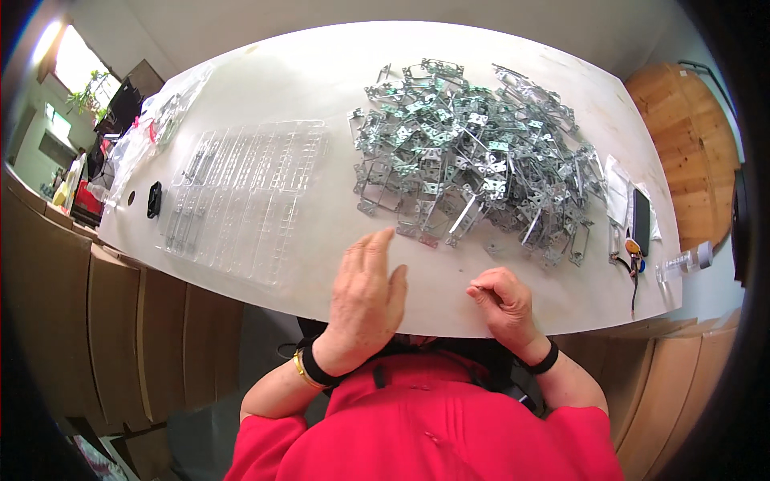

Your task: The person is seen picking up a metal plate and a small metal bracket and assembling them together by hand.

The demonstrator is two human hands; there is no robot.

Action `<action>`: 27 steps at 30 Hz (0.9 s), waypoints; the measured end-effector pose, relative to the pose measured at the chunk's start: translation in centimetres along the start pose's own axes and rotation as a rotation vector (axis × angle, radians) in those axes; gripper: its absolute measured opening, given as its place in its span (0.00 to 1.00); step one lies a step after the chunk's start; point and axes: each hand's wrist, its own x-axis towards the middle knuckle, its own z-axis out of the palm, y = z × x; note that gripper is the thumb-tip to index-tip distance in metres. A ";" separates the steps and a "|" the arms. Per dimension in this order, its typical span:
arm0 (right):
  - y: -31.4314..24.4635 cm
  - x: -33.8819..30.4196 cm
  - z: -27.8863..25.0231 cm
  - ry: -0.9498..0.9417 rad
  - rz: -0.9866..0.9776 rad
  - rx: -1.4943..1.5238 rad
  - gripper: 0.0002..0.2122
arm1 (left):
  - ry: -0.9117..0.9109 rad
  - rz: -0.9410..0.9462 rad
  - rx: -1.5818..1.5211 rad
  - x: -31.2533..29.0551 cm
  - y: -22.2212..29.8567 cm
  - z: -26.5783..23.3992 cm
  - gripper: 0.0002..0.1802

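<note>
My left hand (365, 289) is over the near middle of the table, its fingers stretched out and thumb apart, with nothing seen in it. Its fingertips point toward the near left edge of a big heap of silvery metal brackets (473, 152). To the right, my right hand (507, 306) is closed, thumb pressed against the curled fingers; whatever may be between them is hidden. It lies just in front of the heap, near the table's front edge. Left of my left hand lies a clear plastic tray (241, 192), with some metal brackets (186, 220) in its left part.
The white table (321, 72) has cardboard boxes (120, 337) below its left edge. A black plastic piece (154, 200) and clear plastic bags (164, 112) are at the left. On the right are a phone (641, 216), a corded object (634, 250) and a clear bottle (683, 263).
</note>
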 end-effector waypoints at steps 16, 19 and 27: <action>-0.3 0.3 -0.2 -0.048 -0.028 0.049 0.06 | -0.319 -0.055 0.009 6.0 -0.5 8.5 0.13; -0.3 0.3 -0.3 -0.049 -0.029 0.047 0.06 | -0.324 -0.074 -0.017 6.4 -0.5 8.9 0.11; -0.3 0.3 -0.3 -0.052 -0.011 0.020 0.05 | -0.240 -0.069 -0.135 6.7 -0.8 9.0 0.09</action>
